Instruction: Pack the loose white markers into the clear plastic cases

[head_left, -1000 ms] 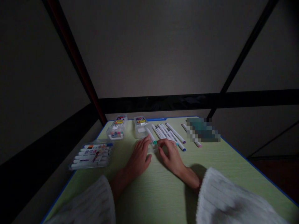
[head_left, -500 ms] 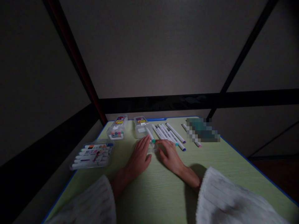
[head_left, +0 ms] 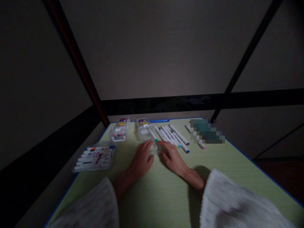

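Between my two hands is a clear plastic case piece (head_left: 155, 152), its outline faint against the table. My left hand (head_left: 142, 158) has its fingers and thumb around the left side of this piece. On the right side, my right hand (head_left: 174, 159) holds it likewise, its index fingertip near the green end of a white marker (head_left: 153, 135). That marker slants from an open clear case (head_left: 143, 135) with a label on its upper part, just beyond my hands. Several white markers (head_left: 167, 134) with purple, blue and yellow ends lie to the right of it.
At the left edge lies a flat clear pack of markers (head_left: 93, 158). Behind it stands a clear case with a handle (head_left: 118, 134), coloured marker ends inside. A pink-ended marker (head_left: 201, 144) lies at the right beside a pixelated dark green item (head_left: 207, 130). A wall rises behind the table.
Both hands stay in nearly the same place around the clear piece. The left fingertips have drawn slightly down from the green-ended marker, whose end now sits a little higher.
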Action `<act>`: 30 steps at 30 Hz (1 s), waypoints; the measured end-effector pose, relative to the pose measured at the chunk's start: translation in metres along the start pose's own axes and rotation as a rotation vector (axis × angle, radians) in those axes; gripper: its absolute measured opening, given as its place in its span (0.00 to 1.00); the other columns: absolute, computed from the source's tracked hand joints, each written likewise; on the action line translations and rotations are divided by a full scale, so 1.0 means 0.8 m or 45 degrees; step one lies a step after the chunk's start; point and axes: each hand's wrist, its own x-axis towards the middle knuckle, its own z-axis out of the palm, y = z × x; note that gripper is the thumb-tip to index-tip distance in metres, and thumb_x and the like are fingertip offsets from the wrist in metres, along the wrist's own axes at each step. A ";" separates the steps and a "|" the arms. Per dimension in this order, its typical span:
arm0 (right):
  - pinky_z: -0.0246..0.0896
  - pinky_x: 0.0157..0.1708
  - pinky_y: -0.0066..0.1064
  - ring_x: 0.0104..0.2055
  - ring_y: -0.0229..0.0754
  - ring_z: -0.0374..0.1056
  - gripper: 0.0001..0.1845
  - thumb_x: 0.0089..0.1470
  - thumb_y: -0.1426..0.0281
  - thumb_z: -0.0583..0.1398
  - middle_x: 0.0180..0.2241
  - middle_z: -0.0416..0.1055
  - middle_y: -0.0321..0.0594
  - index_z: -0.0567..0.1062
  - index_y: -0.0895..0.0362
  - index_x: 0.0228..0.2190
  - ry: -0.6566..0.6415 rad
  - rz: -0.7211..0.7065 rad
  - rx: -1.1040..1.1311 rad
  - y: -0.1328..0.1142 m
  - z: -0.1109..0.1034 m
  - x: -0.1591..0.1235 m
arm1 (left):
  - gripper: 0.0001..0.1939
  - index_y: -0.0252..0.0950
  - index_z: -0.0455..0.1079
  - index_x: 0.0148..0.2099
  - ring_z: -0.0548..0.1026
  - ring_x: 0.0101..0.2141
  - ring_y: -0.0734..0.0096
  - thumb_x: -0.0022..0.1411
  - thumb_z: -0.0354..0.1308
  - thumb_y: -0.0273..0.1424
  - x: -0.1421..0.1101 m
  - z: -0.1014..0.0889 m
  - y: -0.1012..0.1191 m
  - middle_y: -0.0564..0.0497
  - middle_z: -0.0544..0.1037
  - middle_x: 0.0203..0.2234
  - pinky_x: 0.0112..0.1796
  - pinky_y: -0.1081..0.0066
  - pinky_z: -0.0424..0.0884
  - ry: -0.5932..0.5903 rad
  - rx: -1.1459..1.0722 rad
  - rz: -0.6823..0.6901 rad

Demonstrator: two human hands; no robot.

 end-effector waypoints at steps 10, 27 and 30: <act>0.54 0.49 0.44 0.50 0.46 0.61 0.30 0.39 0.84 0.47 0.46 0.69 0.44 0.67 0.57 0.46 -0.029 0.004 0.018 0.005 0.002 0.000 | 0.07 0.34 0.66 0.36 0.69 0.37 0.65 0.55 0.51 0.22 0.003 -0.006 0.006 0.48 0.73 0.32 0.42 0.62 0.65 -0.029 0.072 0.083; 0.54 0.49 0.43 0.50 0.46 0.62 0.29 0.41 0.84 0.47 0.47 0.69 0.45 0.68 0.58 0.46 -0.064 0.040 0.003 0.001 -0.001 0.002 | 0.06 0.35 0.64 0.28 0.68 0.29 0.71 0.54 0.50 0.22 0.003 -0.009 0.009 0.52 0.71 0.23 0.34 0.70 0.64 0.051 0.020 0.223; 0.54 0.49 0.44 0.50 0.46 0.62 0.30 0.40 0.84 0.46 0.47 0.69 0.46 0.68 0.59 0.46 -0.072 0.042 0.000 0.002 -0.001 0.001 | 0.06 0.35 0.65 0.28 0.68 0.28 0.72 0.56 0.50 0.23 0.002 -0.010 0.010 0.52 0.71 0.23 0.34 0.70 0.64 0.037 0.011 0.253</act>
